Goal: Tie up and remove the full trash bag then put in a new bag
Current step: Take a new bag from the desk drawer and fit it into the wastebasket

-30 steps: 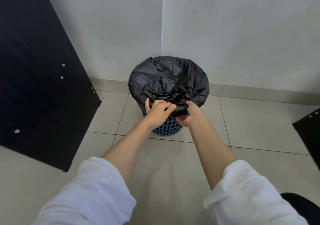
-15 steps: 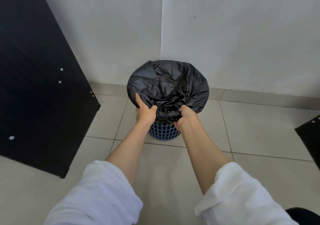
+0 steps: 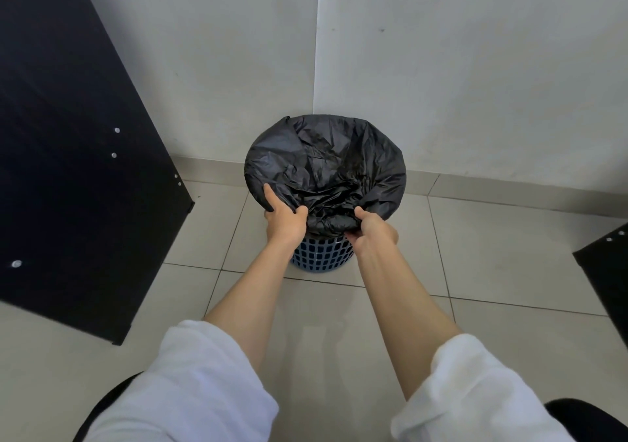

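— Down in the corner, where is the black trash bag (image 3: 326,166)?
— It sits in the blue basket (image 3: 321,254), folded over the rim, on the tiled floor (image 3: 492,254).
— What do the hands do?
— The left hand (image 3: 283,219) and the right hand (image 3: 373,229) each pinch the near edge of the bag, fingers closed on the plastic.

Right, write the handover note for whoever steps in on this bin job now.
Left hand: gripping the near-left edge of the crinkled black plastic trash bag.
Right hand: pinching the bag's near-right edge.
The bag lines the blue lattice plastic bin, which stands on the tiled floor in the wall corner.
Done: near edge gathered off the rim.
Left: free the rest, tie, lift out, fit a new bag; none is in view.
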`<action>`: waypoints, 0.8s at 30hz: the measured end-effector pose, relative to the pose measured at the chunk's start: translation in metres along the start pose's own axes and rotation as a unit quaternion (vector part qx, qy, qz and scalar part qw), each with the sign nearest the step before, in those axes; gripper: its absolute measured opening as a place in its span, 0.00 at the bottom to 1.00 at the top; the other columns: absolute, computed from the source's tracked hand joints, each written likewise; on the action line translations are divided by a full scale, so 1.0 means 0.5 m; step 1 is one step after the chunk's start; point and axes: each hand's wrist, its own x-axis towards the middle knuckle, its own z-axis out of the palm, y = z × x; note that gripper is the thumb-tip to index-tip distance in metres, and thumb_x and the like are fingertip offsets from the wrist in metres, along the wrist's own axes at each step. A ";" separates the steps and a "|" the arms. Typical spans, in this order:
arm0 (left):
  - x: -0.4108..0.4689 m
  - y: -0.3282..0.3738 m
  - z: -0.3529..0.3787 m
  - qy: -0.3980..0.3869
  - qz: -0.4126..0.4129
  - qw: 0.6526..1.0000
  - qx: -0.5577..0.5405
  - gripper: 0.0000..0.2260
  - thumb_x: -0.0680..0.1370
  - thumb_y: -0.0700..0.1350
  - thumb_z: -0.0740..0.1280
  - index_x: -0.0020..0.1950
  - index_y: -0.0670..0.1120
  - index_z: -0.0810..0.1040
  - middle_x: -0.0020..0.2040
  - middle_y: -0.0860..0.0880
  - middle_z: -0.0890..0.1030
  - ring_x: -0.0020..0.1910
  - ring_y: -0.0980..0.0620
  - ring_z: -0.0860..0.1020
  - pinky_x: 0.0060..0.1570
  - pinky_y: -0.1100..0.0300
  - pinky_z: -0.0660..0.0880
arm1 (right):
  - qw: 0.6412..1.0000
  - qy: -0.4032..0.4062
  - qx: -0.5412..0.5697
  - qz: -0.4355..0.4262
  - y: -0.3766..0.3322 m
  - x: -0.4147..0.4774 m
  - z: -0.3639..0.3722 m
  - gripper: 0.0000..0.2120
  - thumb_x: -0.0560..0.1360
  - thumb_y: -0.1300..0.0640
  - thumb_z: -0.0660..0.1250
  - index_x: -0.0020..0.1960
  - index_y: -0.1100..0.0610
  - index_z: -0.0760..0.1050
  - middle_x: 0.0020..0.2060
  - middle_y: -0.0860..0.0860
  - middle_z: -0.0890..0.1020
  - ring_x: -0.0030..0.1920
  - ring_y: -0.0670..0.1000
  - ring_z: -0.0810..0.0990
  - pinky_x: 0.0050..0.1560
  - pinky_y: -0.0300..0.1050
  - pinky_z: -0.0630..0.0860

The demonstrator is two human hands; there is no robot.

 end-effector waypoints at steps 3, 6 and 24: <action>-0.003 -0.001 -0.003 -0.002 -0.001 1.000 -0.010 0.35 0.80 0.45 0.60 0.77 0.53 0.39 0.73 0.37 0.61 0.61 0.41 0.72 0.55 0.54 0.68 | 1.000 0.015 -0.024 -0.013 0.005 -0.004 0.002 0.27 0.70 0.65 0.73 0.64 0.64 0.65 0.54 0.60 0.78 0.51 0.61 0.80 0.51 0.59 0.80; -0.002 -0.003 -0.005 -0.009 0.001 1.000 -0.020 0.35 0.80 0.45 0.61 0.77 0.53 0.40 0.73 0.38 0.62 0.58 0.43 0.72 0.53 0.55 0.67 | 0.996 0.015 -0.072 -0.044 0.013 -0.013 0.008 0.23 0.76 0.62 0.64 0.66 0.61 0.56 0.53 0.59 0.73 0.49 0.58 0.78 0.56 0.59 0.78; -0.038 0.002 0.014 0.033 -0.018 0.999 -0.005 0.33 0.80 0.46 0.57 0.78 0.52 0.38 0.74 0.35 0.56 0.57 0.36 0.74 0.47 0.52 0.67 | 0.990 -0.031 0.104 0.087 -0.008 0.023 0.008 0.28 0.67 0.65 0.74 0.65 0.63 0.70 0.59 0.61 0.78 0.56 0.65 0.79 0.40 0.61 0.80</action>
